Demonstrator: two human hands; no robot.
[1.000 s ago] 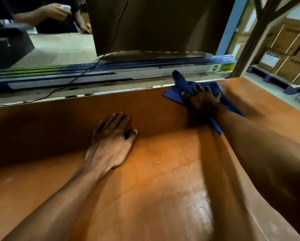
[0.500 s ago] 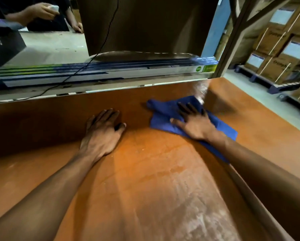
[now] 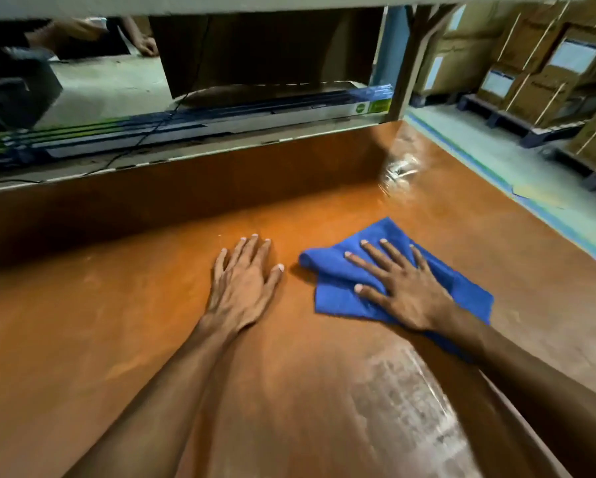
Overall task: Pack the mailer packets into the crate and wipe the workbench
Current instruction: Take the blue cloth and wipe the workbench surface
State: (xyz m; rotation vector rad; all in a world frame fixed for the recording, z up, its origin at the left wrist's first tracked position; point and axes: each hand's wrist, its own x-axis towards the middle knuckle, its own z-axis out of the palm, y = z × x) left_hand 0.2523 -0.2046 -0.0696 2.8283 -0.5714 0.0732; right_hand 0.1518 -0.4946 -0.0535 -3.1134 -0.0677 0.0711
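Note:
A blue cloth point(image 3: 334, 291) lies flat on the orange-brown workbench point(image 3: 117, 322), right of centre. My right hand point(image 3: 400, 288) presses down on it with spread, straight fingers. My left hand point(image 3: 243, 281) rests palm-down on the bare bench just left of the cloth, fingers straight. No mailer packets or crate are in view.
A long flat box with green and blue print point(image 3: 193, 125) lies along the raised ledge behind the bench. A tall brown panel point(image 3: 265, 50) stands behind it. Stacked cardboard cartons point(image 3: 545, 67) sit on pallets at the right. Another person's hand point(image 3: 146, 44) shows at the top left.
My right hand has dragged the blue cloth from the far right back edge toward me and to the middle of the bench. My left hand has stayed flat on the bench.

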